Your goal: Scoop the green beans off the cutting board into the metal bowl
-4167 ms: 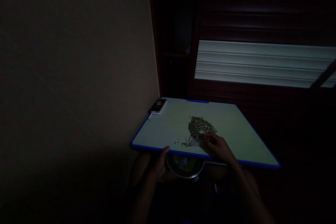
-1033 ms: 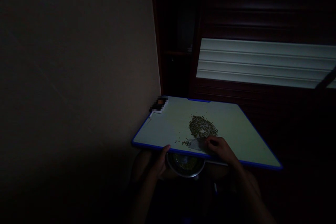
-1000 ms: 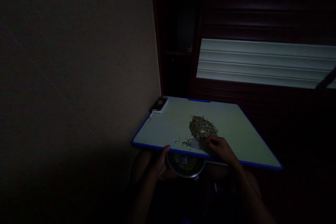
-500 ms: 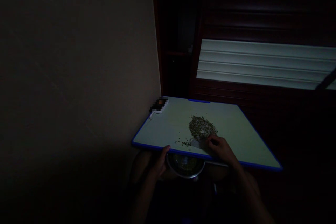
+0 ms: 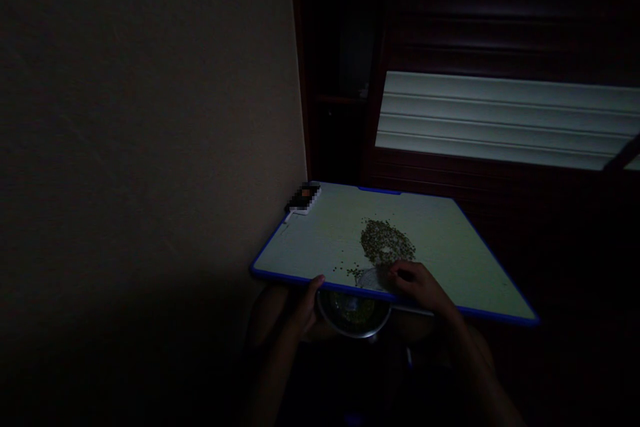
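Note:
A pale board with a blue rim (image 5: 450,253) lies across my lap. My left hand (image 5: 309,303) grips its near edge, thumb on top and fingers underneath. On the board is a spread of small greenish-brown beans or seeds (image 5: 383,240), with a smaller scatter (image 5: 354,272) nearer the front edge. My right hand (image 5: 415,280) is closed in a pinch on a thin, greyish, see-through flat piece (image 5: 374,278), which lies against the board beside the small scatter. Beneath the near edge sits a metal bowl (image 5: 363,333) with similar greenish bits inside, partly hidden by the board.
A dark-screened, white-edged device (image 5: 304,200) with a white cable rests at the board's far left corner. A plain wall (image 5: 150,113) rises close on the left. Beyond the board stands dark wooden panelling with a pale slatted section (image 5: 500,121). The room is dim.
My right hand has shifted slightly left, and the see-through piece has slid left toward the small scatter. My left hand stays on the board's edge.

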{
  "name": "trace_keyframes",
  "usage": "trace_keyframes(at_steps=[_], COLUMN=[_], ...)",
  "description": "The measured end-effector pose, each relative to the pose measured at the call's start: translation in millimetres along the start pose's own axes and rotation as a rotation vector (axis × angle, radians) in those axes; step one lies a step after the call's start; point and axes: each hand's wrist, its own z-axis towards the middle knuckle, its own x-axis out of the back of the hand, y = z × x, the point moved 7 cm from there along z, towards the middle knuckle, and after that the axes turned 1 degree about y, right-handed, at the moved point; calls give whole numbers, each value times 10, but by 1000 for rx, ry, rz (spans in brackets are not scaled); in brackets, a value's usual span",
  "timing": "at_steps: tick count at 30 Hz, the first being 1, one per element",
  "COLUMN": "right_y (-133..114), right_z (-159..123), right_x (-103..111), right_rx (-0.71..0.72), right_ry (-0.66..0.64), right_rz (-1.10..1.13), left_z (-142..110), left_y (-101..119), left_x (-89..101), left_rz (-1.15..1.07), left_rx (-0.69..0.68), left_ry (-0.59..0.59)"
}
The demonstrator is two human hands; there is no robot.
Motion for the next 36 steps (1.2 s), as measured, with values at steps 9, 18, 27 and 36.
trace_keyframes(at_steps=[9,18,27,36], right_y=[-12,-88,-127,145], right_z=[-2,37,17,11], right_x=[-1,-62,-45,103], right_rx=[-1,19,11,-86], right_ry=[-5,-32,-34,178], right_rz=[-2,-9,2,-21], left_z=[-13,15,14,37], left_y=[17,-25,-2,-34], left_x=[-2,0,14,27], left_rz=[16,-2,6,7], left_rx=[-6,7,-23,-6], left_ry=[36,-13,10,-20])
